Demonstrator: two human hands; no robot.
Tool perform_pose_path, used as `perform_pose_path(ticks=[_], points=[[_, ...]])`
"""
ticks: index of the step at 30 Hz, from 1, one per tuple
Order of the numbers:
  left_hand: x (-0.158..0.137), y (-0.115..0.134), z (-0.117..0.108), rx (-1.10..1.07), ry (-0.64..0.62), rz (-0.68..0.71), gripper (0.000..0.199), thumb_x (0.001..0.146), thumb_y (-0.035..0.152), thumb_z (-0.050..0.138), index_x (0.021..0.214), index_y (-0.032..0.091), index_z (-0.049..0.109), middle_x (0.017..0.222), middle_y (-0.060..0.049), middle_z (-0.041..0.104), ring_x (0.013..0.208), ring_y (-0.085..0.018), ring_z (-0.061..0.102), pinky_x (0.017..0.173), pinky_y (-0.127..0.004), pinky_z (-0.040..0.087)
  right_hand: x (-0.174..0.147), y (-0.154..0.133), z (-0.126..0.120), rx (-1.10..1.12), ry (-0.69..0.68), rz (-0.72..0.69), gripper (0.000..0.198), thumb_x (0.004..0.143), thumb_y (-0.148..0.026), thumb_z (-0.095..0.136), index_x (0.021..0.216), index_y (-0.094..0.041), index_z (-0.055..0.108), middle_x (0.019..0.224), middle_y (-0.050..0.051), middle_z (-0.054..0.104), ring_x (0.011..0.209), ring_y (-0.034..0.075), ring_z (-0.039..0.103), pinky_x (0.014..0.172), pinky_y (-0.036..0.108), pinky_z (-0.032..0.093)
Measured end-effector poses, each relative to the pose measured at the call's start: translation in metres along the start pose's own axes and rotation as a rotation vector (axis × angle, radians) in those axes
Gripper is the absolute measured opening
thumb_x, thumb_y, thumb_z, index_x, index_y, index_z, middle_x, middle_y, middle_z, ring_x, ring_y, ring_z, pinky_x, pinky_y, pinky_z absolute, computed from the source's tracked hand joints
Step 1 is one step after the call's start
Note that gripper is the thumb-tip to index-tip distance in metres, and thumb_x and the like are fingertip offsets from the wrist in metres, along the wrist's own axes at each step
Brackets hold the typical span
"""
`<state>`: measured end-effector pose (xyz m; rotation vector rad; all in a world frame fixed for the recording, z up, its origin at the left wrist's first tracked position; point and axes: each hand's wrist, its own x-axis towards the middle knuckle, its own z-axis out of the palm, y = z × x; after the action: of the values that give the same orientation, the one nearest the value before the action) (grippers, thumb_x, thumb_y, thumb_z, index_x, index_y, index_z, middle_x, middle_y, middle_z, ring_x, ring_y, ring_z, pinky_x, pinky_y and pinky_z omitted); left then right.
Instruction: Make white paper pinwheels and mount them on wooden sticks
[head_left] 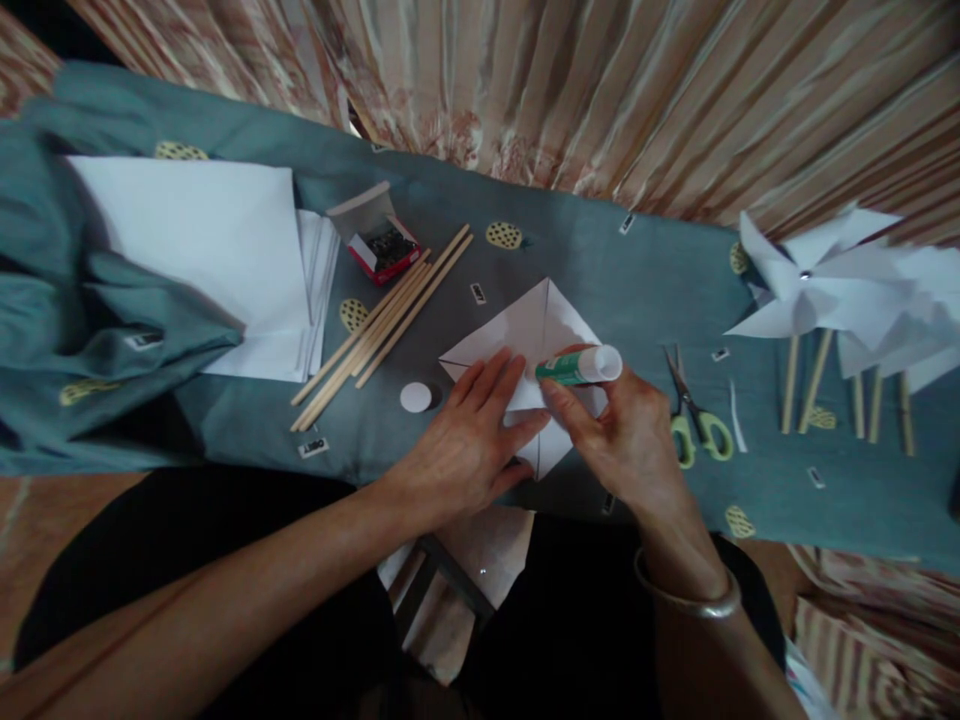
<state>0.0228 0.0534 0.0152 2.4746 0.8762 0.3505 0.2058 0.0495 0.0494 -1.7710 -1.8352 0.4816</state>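
Observation:
A white paper square [547,310] with dark lines toward its corners lies on the cloth in front of me, turned like a diamond. My left hand [480,435] rests on its left part with the fingers stretched out, pressing it down. In my right hand [626,425] is a green and white glue stick [574,368], tipped over so that its end meets the paper near the middle. Fingers and stick hide the exact contact. The white round glue cap [415,397] stands on the cloth left of the paper.
Left lie wooden sticks [375,335], an open red box [384,248] of small dark pins and a white paper stack [210,250]. Right are green-handled scissors [697,415], a paper strip [738,418] and finished paper pinwheels [817,275] on sticks. A curtain [525,90] hangs behind the table.

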Motion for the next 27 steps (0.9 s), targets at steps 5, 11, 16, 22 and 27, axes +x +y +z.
perform_pose_path(ticks=[5,11,16,22,27], points=[[0.000,0.000,0.000,-0.001,0.007,0.001,0.054,0.086,0.035,0.068,0.136,0.021,0.051,0.160,-0.020,0.023,0.149,-0.042,0.017,0.115,-0.065,0.026,-0.004,0.003,-0.005,-0.020,-0.039,0.013,0.023,0.087,-0.039,0.062,0.097,-0.020,0.069,0.091,0.009,0.074,0.086,0.027,0.069,0.081,0.044,0.055],[0.000,0.000,-0.003,0.017,-0.011,0.001,0.052,0.086,0.035,0.068,0.134,0.021,0.052,0.159,-0.020,0.025,0.149,-0.042,0.018,0.115,-0.064,0.026,-0.012,0.016,-0.024,0.243,0.253,0.226,0.020,0.084,-0.039,0.069,0.096,-0.024,0.070,0.094,0.006,0.074,0.089,0.026,0.069,0.086,0.045,0.054],[-0.002,-0.001,0.000,0.042,0.017,0.037,0.063,0.086,0.039,0.068,0.142,0.024,0.044,0.161,-0.018,0.023,0.150,-0.040,0.016,0.115,-0.063,0.026,-0.007,0.032,-0.043,0.759,0.423,0.356,0.012,0.083,-0.033,0.069,0.073,-0.026,0.068,0.089,0.003,0.072,0.083,0.022,0.068,0.078,0.040,0.056],[-0.004,-0.009,-0.023,0.113,0.124,0.137,0.054,0.093,0.043,0.056,0.141,0.020,0.044,0.156,-0.018,0.034,0.148,-0.032,0.024,0.117,-0.055,0.027,-0.004,0.032,-0.041,1.177,0.428,0.493,0.013,0.066,-0.023,0.083,0.074,-0.020,0.073,0.076,-0.005,0.072,0.067,0.006,0.065,0.064,0.016,0.055],[-0.016,-0.039,-0.057,0.149,0.223,-0.060,0.048,0.090,0.048,0.058,0.129,0.020,0.058,0.133,-0.013,0.057,0.125,-0.031,0.050,0.108,-0.052,0.040,-0.009,0.037,-0.040,1.218,0.331,0.510,0.018,0.063,-0.022,0.087,0.073,-0.020,0.073,0.074,-0.004,0.073,0.066,0.008,0.067,0.069,0.019,0.059]])
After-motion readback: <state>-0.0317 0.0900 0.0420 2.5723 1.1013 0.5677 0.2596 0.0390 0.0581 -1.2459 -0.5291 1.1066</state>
